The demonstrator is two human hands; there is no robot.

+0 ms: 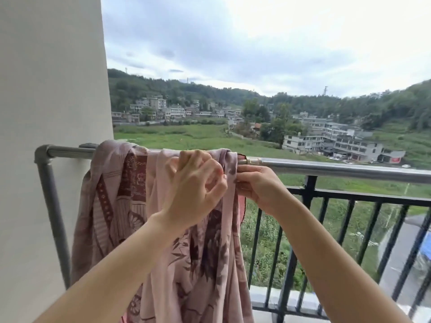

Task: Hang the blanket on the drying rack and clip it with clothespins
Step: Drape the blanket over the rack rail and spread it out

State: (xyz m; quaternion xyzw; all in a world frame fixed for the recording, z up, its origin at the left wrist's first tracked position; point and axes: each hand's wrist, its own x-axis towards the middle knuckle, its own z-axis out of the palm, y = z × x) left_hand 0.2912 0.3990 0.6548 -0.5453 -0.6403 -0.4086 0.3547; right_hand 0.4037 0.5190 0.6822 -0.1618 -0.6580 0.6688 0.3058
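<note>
- The pink patterned blanket [186, 252] is hanging bunched over the grey metal bar of the drying rack [326, 169], gathered toward the bar's left end near the white wall [46, 89], with its folds falling down in front of the black balcony railing [349, 206].
- The left hand [196, 192] is curling in front of the blanket just below the bar, thumb and fingertips drawn close together as if pinching at the cloth; whether they are actually gripping fabric or something small is not possible to tell.
- The right hand [258, 187] is closing its fingers on the blanket's right edge just under the bar, next to the left hand.
- A pale clothespin-like piece [253, 161] is sitting on the bar just right of the blanket's edge; it is too small and blurred to be certain of.
- Judging by this, the draping step is done in the rough, and the work in hand is arranging the right edge, either to spread it or to fix it.
- The next move is likely calling for drawing the bunched cloth rightward along the free bar so it lies flat, then holding the edge tight against the bar while a clip is being pressed over both.
</note>
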